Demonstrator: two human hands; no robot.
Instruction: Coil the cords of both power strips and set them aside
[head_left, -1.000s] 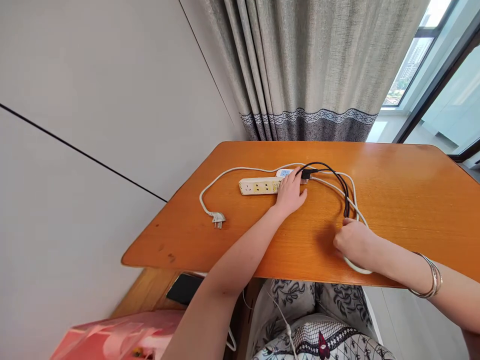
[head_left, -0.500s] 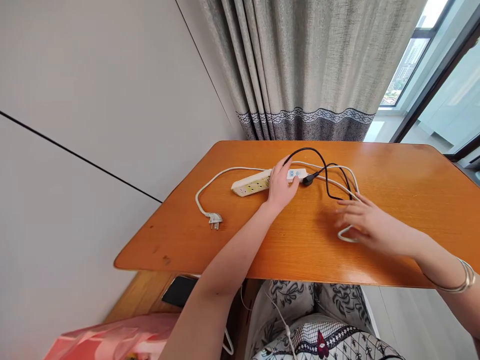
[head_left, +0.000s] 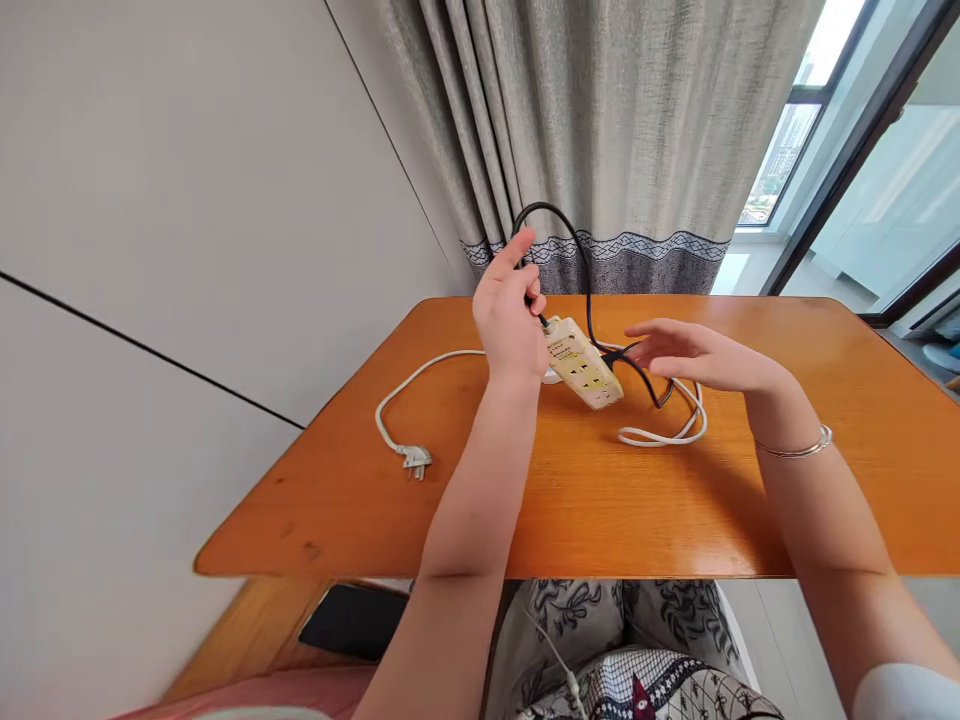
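Head view: left hand gripping a black cord, right hand loose beside it.
The left hand [head_left: 514, 300] has its fingers curled around the black cord [head_left: 581, 245], just above the cream power strip [head_left: 581, 370], which tilts over the middle of the bench [head_left: 600, 520], cord end up (whether its lower end touches the wood, I cannot tell). The right hand [head_left: 694, 355], fingers apart, is to the strip's right, near the cord's lower bends. Below it lies a loop of white cable [head_left: 664, 440]; a white plug [head_left: 416, 457] rests well to the left.
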